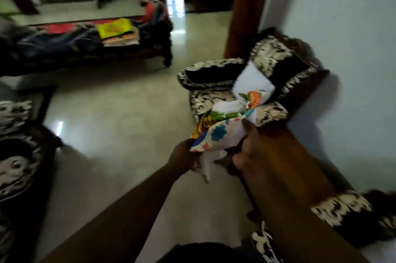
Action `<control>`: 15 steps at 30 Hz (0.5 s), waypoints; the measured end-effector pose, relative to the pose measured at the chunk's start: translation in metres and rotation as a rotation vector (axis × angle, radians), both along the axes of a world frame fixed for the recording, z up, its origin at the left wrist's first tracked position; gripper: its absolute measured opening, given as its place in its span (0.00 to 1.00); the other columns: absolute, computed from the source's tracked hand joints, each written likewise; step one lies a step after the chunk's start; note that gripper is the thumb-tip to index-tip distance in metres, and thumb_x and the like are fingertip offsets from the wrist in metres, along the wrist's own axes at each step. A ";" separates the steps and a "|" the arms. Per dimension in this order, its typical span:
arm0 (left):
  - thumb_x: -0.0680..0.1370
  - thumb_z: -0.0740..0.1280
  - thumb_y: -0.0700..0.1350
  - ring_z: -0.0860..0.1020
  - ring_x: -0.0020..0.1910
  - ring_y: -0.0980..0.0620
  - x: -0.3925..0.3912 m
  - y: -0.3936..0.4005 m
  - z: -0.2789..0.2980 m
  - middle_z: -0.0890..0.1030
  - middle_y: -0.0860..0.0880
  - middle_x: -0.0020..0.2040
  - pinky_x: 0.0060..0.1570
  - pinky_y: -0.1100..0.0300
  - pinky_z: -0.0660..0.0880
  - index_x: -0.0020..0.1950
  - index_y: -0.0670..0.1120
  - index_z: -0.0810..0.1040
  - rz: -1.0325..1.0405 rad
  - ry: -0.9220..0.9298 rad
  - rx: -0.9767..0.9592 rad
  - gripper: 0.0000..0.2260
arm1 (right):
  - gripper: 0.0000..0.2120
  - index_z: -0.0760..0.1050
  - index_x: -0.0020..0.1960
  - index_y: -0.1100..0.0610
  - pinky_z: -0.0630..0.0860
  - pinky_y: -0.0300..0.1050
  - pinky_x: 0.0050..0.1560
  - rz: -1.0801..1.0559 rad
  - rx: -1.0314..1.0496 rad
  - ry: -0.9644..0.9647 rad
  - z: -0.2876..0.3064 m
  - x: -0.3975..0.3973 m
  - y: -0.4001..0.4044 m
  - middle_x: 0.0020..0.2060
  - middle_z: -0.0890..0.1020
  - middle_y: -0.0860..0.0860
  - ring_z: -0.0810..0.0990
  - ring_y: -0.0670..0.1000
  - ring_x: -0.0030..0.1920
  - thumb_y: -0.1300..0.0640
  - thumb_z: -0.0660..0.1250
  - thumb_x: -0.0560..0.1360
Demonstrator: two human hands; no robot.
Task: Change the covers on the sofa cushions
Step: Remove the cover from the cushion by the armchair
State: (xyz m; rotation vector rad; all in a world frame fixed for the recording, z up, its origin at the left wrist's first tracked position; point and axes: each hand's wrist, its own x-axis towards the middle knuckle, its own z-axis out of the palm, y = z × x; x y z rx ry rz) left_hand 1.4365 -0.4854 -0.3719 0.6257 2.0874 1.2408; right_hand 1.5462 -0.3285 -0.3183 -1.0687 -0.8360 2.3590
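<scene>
Floor (pixel 120 112): pale glossy tile, takes up most of the view, with glare patches down the middle.

Daybed (pixel 90 48) stands at the far left of the floor, dark frame, dark patterned cover. Folded cloth stack (pixel 116 32) sits near its right end, a yellow piece on top.

Armchair (pixel 246 82) stands at the right edge of the floor, against the pale wall, in a black and cream print. White cushion (pixel 252 82) leans tilted against its backrest, bare, no cover on it.

More seating in the same print shows at the left edge and bottom right corner, cropped and blurred.

Floral cover (pixel 220 132), white cloth with a blue flower and orange, green and yellow patches, is in your hands, held up in the air in front of the armchair seat. Its far end reaches toward the white cushion; can't tell whether they touch. Some white cloth hangs below it between your hands.

Your left hand (pixel 184 153) grips the cover's near left corner, fingers curled under the cloth.

Your right hand (pixel 250 147) grips the cover's right edge, fingers curled into the cloth, thumb side up.

Frame is motion-blurred, so finer detail is not readable.
</scene>
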 end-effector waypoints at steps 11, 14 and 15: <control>0.67 0.62 0.38 0.82 0.50 0.42 -0.174 -0.129 0.025 0.83 0.43 0.54 0.34 0.52 0.80 0.66 0.48 0.78 0.734 -0.270 0.491 0.27 | 0.34 0.62 0.75 0.49 0.83 0.63 0.46 0.470 0.596 -0.553 -0.039 -0.208 -0.103 0.61 0.75 0.59 0.79 0.61 0.53 0.51 0.73 0.73; 0.64 0.59 0.38 0.81 0.55 0.40 -0.221 -0.132 0.018 0.81 0.42 0.60 0.35 0.52 0.80 0.69 0.52 0.75 0.745 -0.287 0.460 0.33 | 0.24 0.63 0.73 0.41 0.81 0.63 0.54 0.593 0.643 -0.328 -0.047 -0.276 -0.116 0.65 0.75 0.55 0.79 0.57 0.58 0.50 0.63 0.79; 0.65 0.59 0.38 0.81 0.56 0.39 -0.242 -0.129 0.014 0.81 0.41 0.61 0.37 0.51 0.80 0.67 0.55 0.77 0.752 -0.303 0.494 0.31 | 0.18 0.67 0.71 0.40 0.81 0.63 0.53 0.681 0.555 -0.244 -0.048 -0.303 -0.122 0.63 0.78 0.52 0.80 0.56 0.57 0.46 0.60 0.82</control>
